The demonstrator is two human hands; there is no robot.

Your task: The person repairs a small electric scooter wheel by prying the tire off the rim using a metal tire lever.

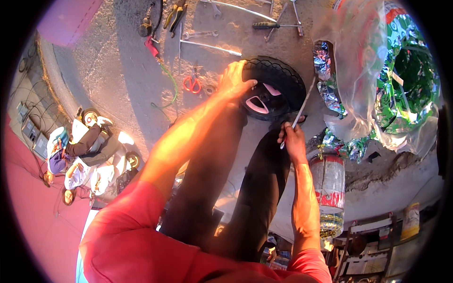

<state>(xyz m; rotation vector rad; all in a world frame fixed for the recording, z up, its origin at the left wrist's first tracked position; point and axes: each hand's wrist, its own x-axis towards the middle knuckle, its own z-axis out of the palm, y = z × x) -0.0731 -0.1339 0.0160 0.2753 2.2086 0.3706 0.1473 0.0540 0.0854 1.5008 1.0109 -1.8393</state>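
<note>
Between my feet a black tyre (296, 80) on a wheel with pink spokes (257, 104) is tilted on the ground. My left hand (234, 81) grips the tyre's left side, fingers over the tread and thumb toward the rim. My right hand (293, 139) is closed around a long thin metal rod, probably a tyre lever (307, 95). The rod points up and away, just right of the tyre, its far end apart from it. The lower part of the wheel lies in shadow near my legs.
Pliers (175, 15), a spanner (200, 34), a screwdriver (265, 25) and red-handled scissors (192, 84) lie on the ground. A red tool with a green cord (151, 47) lies left. Plastic-wrapped tyres (391, 61) stand right, above a wrapped roll (327, 181). People on a motorbike (92, 141) are at left.
</note>
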